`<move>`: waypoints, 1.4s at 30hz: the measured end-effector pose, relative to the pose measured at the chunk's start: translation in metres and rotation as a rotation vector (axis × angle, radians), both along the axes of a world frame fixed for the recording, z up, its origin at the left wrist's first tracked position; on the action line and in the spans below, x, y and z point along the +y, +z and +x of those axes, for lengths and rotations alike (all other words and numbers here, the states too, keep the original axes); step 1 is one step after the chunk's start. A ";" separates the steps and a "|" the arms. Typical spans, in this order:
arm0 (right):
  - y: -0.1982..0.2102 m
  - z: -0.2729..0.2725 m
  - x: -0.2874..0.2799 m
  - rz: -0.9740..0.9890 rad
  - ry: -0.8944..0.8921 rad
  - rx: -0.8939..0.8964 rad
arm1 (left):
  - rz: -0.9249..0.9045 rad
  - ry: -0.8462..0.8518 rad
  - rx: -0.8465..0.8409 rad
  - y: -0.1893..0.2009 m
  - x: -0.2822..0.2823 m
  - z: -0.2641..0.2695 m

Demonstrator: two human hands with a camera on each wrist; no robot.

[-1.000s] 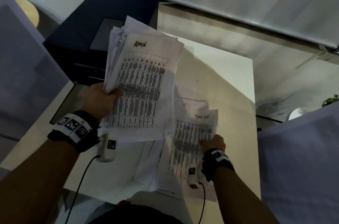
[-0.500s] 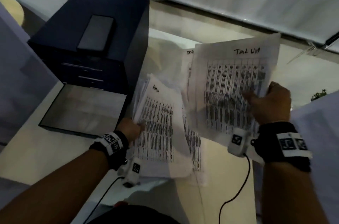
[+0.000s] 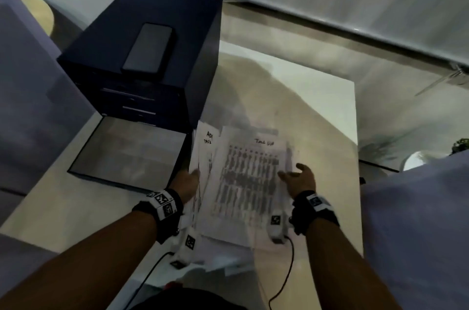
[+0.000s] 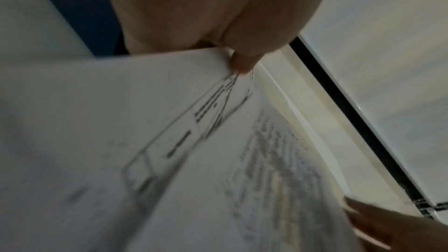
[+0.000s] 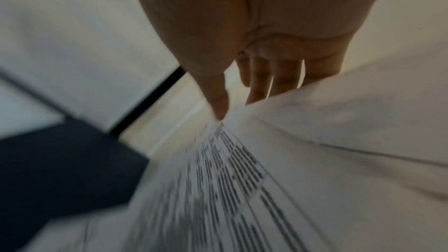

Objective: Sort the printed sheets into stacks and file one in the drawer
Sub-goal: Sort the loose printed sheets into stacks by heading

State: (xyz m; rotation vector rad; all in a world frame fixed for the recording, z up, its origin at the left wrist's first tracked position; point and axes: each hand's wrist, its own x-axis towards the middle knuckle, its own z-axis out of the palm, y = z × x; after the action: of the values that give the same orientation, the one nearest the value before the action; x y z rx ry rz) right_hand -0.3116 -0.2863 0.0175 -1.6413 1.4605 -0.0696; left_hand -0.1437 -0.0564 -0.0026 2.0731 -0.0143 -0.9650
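Note:
A stack of printed sheets (image 3: 208,157) lies on the pale table (image 3: 324,111), right of the open drawer (image 3: 127,155). Its top sheet (image 3: 243,182) is a blurred table with a handwritten heading. My left hand (image 3: 187,180) pinches the stack's left edge, with the thumb (image 4: 242,62) on top. My right hand (image 3: 297,177) is at the top sheet's right edge with its fingers straight and spread. There the thumb (image 5: 218,102) lies over the paper and the fingers (image 5: 261,83) pass behind its edge. The printed sheet (image 5: 242,179) is blurred.
A dark blue drawer cabinet (image 3: 162,17) stands at the back left with a phone (image 3: 148,49) on top. Its bottom drawer is pulled out beside the stack. More loose sheets (image 3: 223,264) lie near the table's front edge. Cables trail from both wrists.
My right hand has brought the raised sheet down and left onto the stack and has loosened its hold. My left hand has stayed on the stack's left edge.

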 end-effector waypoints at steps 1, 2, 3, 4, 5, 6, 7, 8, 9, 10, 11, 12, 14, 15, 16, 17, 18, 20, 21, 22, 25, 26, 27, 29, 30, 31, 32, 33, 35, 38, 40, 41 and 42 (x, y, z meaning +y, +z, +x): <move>-0.010 0.003 0.009 -0.019 0.057 0.051 | -0.008 0.013 0.038 0.000 -0.001 0.002; -0.016 0.007 0.019 -0.048 0.141 0.087 | -0.013 0.027 0.078 -0.001 -0.003 0.002; -0.021 0.010 0.030 -0.064 0.227 0.093 | -0.009 0.012 0.093 -0.001 -0.006 0.001; -0.024 0.012 0.038 -0.083 0.289 0.081 | 0.032 -0.029 0.083 -0.001 -0.008 0.000; -0.028 0.011 0.041 -0.115 0.295 0.082 | 0.078 -0.074 0.037 -0.003 -0.009 -0.002; -0.031 0.010 0.042 -0.163 0.255 0.111 | 0.112 -0.092 -0.026 -0.006 -0.010 -0.002; -0.032 0.006 0.040 -0.199 0.172 0.179 | 0.112 -0.092 -0.092 -0.008 -0.011 -0.003; -0.033 0.000 0.037 -0.189 0.075 0.269 | 0.088 -0.079 -0.140 -0.006 -0.012 -0.004; -0.037 -0.007 0.035 -0.142 -0.005 0.359 | 0.053 -0.073 -0.180 -0.004 -0.013 -0.004; -0.039 -0.014 0.034 -0.103 -0.038 0.435 | 0.005 -0.073 -0.205 0.003 -0.014 -0.004; -0.043 -0.018 0.035 -0.097 -0.023 0.485 | -0.050 -0.079 -0.227 0.012 -0.015 -0.003; -0.047 -0.021 0.036 -0.119 0.002 0.504 | -0.091 -0.087 -0.248 0.022 -0.016 -0.001; -0.059 -0.022 0.035 -0.139 0.042 0.468 | -0.155 -0.121 -0.293 0.044 -0.015 0.005; -0.060 -0.021 0.036 -0.131 0.062 0.442 | -0.173 -0.129 -0.318 0.054 -0.013 0.009; -0.062 -0.020 0.034 -0.117 0.064 0.423 | -0.179 -0.127 -0.349 0.062 -0.011 0.014; -0.061 -0.018 0.034 -0.107 0.039 0.398 | -0.185 -0.118 -0.385 0.073 -0.009 0.017; -0.058 -0.016 0.034 -0.094 0.001 0.375 | -0.188 -0.106 -0.418 0.082 -0.007 0.021; -0.052 -0.011 0.034 -0.058 -0.045 0.349 | -0.190 -0.078 -0.487 0.101 -0.003 0.029; -0.051 -0.010 0.034 -0.035 -0.052 0.346 | -0.179 -0.068 -0.518 0.109 -0.001 0.034; -0.049 -0.009 0.035 -0.015 -0.057 0.335 | -0.170 -0.060 -0.543 0.113 0.002 0.041; -0.046 -0.012 0.035 0.000 -0.065 0.312 | -0.149 -0.045 -0.568 0.118 0.011 0.054; -0.044 -0.015 0.034 -0.010 -0.063 0.300 | -0.150 -0.043 -0.565 0.117 0.013 0.056; -0.039 -0.018 0.032 -0.030 -0.062 0.274 | -0.152 -0.043 -0.556 0.117 0.014 0.056; -0.023 -0.025 0.025 -0.102 -0.062 0.217 | -0.153 -0.054 -0.537 0.115 0.014 0.054; -0.011 -0.027 0.020 -0.171 -0.058 0.209 | -0.147 -0.063 -0.518 0.112 0.014 0.053; 0.002 -0.029 0.014 -0.254 -0.049 0.209 | -0.142 -0.073 -0.494 0.107 0.014 0.051; 0.017 -0.030 0.006 -0.342 -0.035 0.208 | -0.139 -0.075 -0.468 0.102 0.013 0.049; 0.032 -0.031 -0.001 -0.424 -0.021 0.197 | -0.136 -0.075 -0.442 0.097 0.013 0.046; 0.058 -0.029 -0.019 -0.540 -0.013 0.155 | -0.146 -0.072 -0.377 0.087 0.011 0.039; 0.073 -0.027 -0.041 -0.568 -0.042 0.110 | -0.156 -0.072 -0.300 0.072 0.007 0.031; 0.071 -0.031 -0.047 -0.532 -0.072 0.081 | -0.142 -0.076 -0.283 0.065 0.004 0.028; 0.070 -0.033 -0.047 -0.514 -0.086 0.061 | -0.138 -0.072 -0.269 0.061 0.004 0.027; 0.070 -0.034 -0.048 -0.509 -0.103 0.042 | -0.131 -0.067 -0.242 0.059 0.004 0.026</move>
State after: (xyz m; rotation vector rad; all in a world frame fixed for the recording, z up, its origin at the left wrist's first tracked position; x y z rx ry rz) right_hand -0.3461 -0.3341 0.0872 -1.9723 1.6493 -0.5025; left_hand -0.1180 -0.0527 0.0560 2.0657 -0.2674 -0.7271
